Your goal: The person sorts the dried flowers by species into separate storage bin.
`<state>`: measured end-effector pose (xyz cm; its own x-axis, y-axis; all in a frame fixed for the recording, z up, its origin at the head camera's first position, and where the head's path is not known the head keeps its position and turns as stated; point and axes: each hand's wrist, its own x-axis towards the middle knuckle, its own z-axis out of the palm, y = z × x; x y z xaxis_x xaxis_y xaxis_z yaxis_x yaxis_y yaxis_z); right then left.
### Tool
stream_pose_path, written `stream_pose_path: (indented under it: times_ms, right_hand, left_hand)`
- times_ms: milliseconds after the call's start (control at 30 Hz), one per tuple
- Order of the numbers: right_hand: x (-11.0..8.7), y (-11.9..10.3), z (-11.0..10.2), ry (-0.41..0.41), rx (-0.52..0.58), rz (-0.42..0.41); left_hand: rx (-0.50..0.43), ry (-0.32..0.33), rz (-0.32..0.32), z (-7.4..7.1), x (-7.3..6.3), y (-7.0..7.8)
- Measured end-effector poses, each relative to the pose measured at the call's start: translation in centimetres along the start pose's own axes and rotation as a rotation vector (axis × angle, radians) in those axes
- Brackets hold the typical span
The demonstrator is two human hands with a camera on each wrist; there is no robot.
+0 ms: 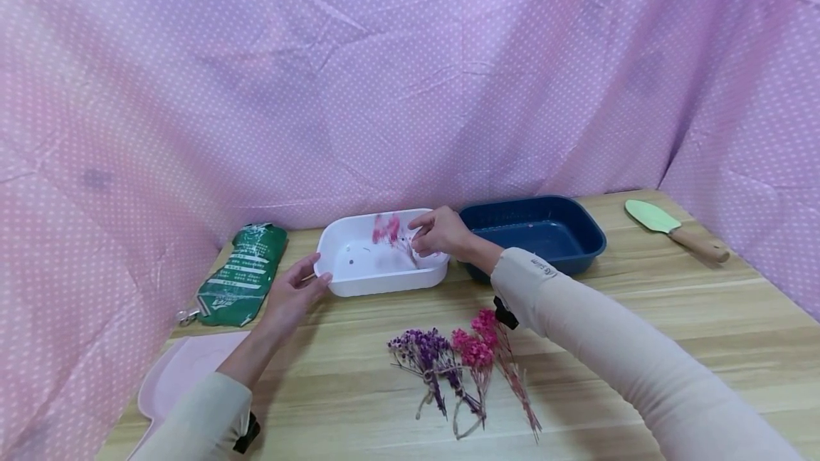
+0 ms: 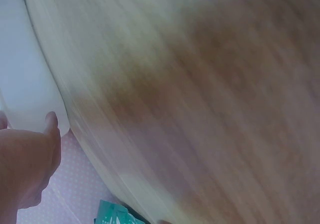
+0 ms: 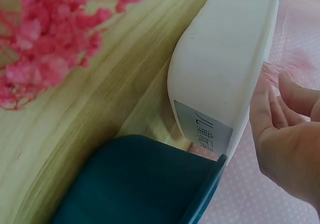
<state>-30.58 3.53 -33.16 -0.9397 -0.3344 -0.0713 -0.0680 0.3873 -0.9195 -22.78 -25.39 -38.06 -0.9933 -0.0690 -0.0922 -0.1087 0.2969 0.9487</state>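
My left hand (image 1: 291,297) holds the left end of a white plastic tub (image 1: 359,287), thumb near the front corner and fingers at the side. Over the tub's right part, my right hand (image 1: 442,235) pinches the stems of a small sprig of pink dried flowers (image 1: 386,228). The sprig is motion-blurred, with its blossoms toward the tub's middle. In the right wrist view the thumb and fingers (image 3: 295,96) meet around thin stems above the tub's rim, partly hidden. A few small dark bits lie on the tub's floor.
A dark blue tub (image 1: 532,233) stands right of the white one. Nearer are purple dried flowers (image 1: 423,351) and pink dried flowers (image 1: 474,348) with twine. A green packet (image 1: 243,276) and pink board (image 1: 186,361) lie left; a green-bladed trowel (image 1: 653,215) lies far right.
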Motion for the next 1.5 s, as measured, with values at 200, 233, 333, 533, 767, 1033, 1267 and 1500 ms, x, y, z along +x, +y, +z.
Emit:
stream_pose_path:
  times_ms: [200,233,333,533,767,1033,1267,1500]
  right_hand:
    - [-0.5,-0.3,-0.9,-0.001,0.028,-0.049]
    - [-0.6,-0.4,-1.0,-0.006,0.044,-0.065]
    - [-1.2,-0.8,-1.3,-0.011,0.074,-0.104]
    - [-3.4,-1.1,-2.2,-0.001,0.125,-0.152]
    - [-6.8,-0.5,-4.3,0.005,0.185,-0.184]
    - [-10.4,0.8,-6.6,-0.017,0.174,-0.116]
    - [-13.4,1.8,-8.1,-0.038,0.153,-0.051]
    - [-15.2,2.9,-9.2,-0.030,0.116,-0.006]
  left_hand:
    - [0.001,-0.003,0.009,0.1,0.0,0.0]
    - [-0.001,-0.003,0.007,0.1,0.0,0.0]
    - [0.002,-0.001,0.005,0.0,0.0,0.0]
    - [-0.018,-0.004,0.005,0.0,0.1,-0.2]
    - [-0.002,0.000,0.005,0.1,0.0,0.0]
    - [0.022,0.006,-0.004,0.1,-0.3,0.0]
    - [0.025,0.008,0.003,0.1,-0.3,0.0]
    - [0.017,0.005,0.006,0.1,-0.4,0.0]
